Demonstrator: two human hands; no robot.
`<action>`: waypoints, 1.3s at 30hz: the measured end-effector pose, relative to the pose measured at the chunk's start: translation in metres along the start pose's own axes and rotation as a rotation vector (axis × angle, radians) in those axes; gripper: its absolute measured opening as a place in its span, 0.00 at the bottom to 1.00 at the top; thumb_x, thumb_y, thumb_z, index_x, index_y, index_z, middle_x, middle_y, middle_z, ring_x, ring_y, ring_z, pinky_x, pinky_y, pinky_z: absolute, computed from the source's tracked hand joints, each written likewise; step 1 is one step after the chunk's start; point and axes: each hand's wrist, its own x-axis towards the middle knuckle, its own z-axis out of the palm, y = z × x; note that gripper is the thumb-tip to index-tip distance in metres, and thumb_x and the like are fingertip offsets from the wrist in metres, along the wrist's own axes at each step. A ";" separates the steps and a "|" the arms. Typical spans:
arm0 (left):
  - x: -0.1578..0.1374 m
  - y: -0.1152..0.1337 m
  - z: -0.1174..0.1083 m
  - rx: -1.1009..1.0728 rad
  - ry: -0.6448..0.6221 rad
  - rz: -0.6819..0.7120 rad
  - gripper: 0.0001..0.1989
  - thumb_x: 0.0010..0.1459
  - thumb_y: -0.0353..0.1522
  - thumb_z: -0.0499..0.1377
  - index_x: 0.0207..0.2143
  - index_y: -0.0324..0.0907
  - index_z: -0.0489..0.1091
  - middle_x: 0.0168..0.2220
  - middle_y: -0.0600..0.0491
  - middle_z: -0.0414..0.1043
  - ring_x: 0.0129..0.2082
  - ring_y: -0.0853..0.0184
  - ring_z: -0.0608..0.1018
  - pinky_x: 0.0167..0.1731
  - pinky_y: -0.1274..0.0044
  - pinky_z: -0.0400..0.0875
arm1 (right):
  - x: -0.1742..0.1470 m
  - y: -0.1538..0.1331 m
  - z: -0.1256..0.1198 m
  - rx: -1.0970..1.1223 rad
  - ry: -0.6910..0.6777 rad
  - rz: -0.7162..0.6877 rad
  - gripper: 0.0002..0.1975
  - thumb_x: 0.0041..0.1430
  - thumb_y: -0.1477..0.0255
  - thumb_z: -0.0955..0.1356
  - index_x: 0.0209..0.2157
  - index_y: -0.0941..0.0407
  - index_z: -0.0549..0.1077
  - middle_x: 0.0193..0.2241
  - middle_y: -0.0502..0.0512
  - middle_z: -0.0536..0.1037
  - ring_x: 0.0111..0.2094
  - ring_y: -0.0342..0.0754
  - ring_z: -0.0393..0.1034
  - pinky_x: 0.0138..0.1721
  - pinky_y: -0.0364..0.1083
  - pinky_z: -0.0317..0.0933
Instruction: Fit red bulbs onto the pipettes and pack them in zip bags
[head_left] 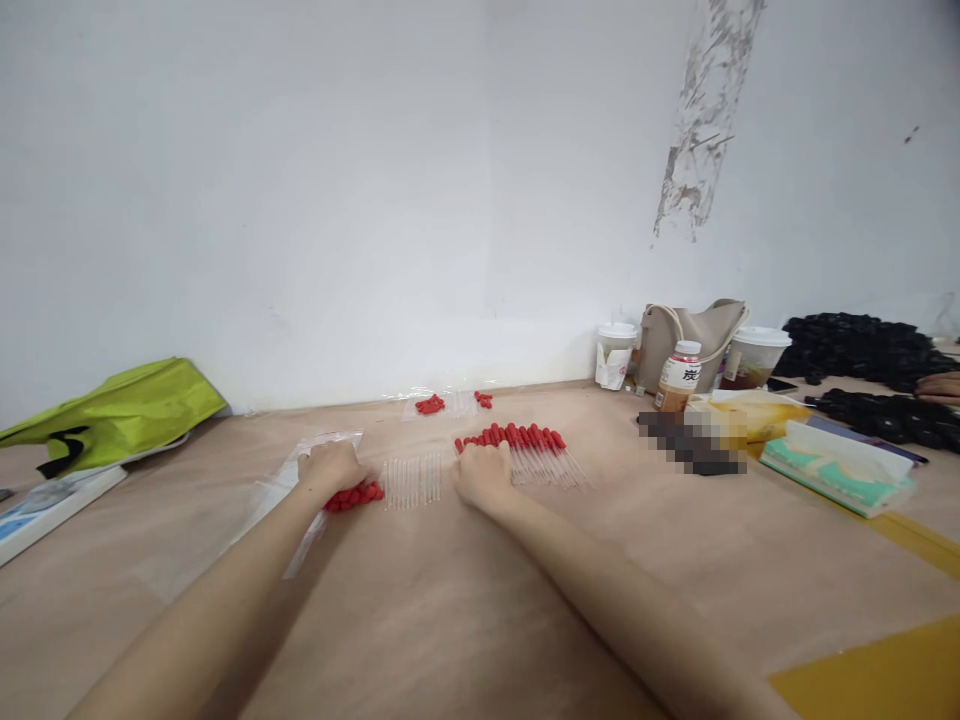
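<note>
When working along a row as fine as the bare clear sticks [414, 482], taken here as the dial's centre, use light fingertip pressure and leave each lying parallel to the next. Left hand [330, 470] at nine o'clock, curled over the edge of the loose red tips [354, 497], with a clear plastic bag [281, 487] farther out at nine; right hand [484, 474] at three, close to the row's end, with the red-tipped sticks [536, 445] fanned out past it, between two and three. Grip of either hand: cannot tell clenched from grasping, with fingers folded out of view. Probably wise to keep the right wrist off the fan, to avoid rolling it, and the left fingers gentle, to avoid scattering the heap. Small red clusters at twelve [430, 405] and between one and two [484, 400], too distant to count. Hidden: both hands' fingertips, part of the heap, and shafts behind the right hand. Hard to make out: stick ends against the brown surface [420, 620], and a pixelated dark item [690, 450] well out at three. Cut off: both forearms [600, 590], at six.
</note>
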 end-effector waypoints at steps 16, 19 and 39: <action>-0.027 0.023 -0.010 0.157 0.189 0.113 0.16 0.49 0.38 0.52 0.27 0.35 0.73 0.34 0.38 0.70 0.41 0.49 0.68 0.39 0.65 0.57 | -0.064 0.103 0.001 0.071 0.444 -0.152 0.08 0.58 0.72 0.57 0.28 0.57 0.62 0.26 0.51 0.71 0.29 0.44 0.64 0.34 0.45 0.46; -0.054 0.036 -0.012 0.052 0.207 0.289 0.13 0.52 0.38 0.50 0.28 0.41 0.72 0.35 0.48 0.69 0.40 0.59 0.69 0.39 0.73 0.60 | -0.063 0.103 0.001 0.161 0.389 -0.211 0.07 0.57 0.73 0.58 0.28 0.57 0.63 0.27 0.52 0.71 0.30 0.44 0.64 0.35 0.45 0.48; -0.125 0.065 0.038 -0.721 0.064 0.678 0.09 0.58 0.34 0.49 0.33 0.42 0.68 0.32 0.53 0.70 0.33 0.67 0.71 0.34 0.77 0.64 | -0.078 0.086 -0.004 0.383 0.202 -0.556 0.09 0.60 0.72 0.56 0.32 0.57 0.65 0.30 0.53 0.69 0.33 0.44 0.62 0.35 0.43 0.55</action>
